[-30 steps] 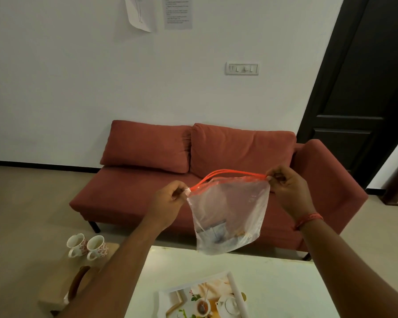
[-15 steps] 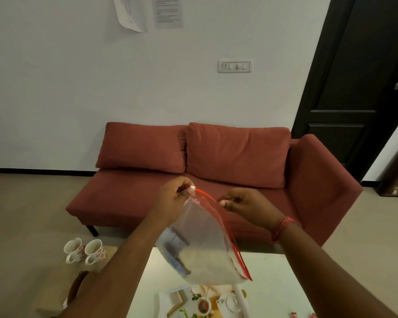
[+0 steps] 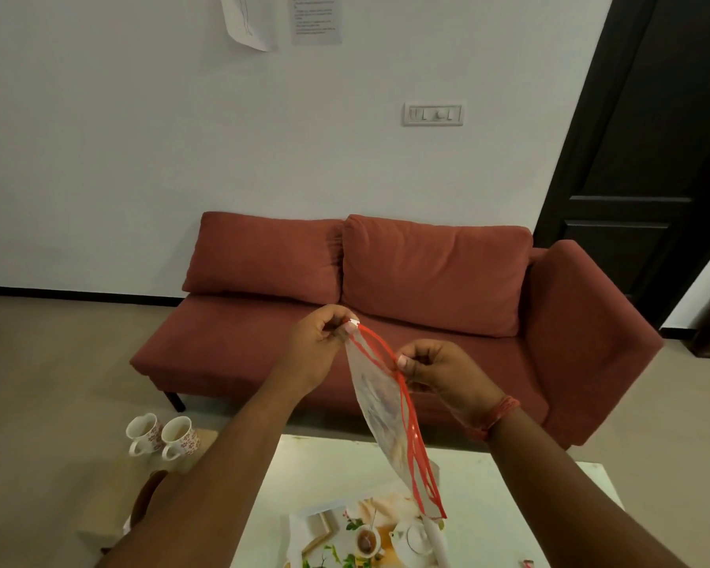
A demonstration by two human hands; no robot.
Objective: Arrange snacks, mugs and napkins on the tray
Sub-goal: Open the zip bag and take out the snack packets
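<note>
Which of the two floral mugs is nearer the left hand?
The right-hand mug, next to the left forearm; the other mug stands beyond it, farther from the left hand.

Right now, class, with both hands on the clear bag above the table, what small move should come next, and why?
Probably pull the red zip strips apart. The left hand pinches the white slider end and the right hand pinches a red strip, so the bag hangs tilted over the tray, snacks inside.
</note>
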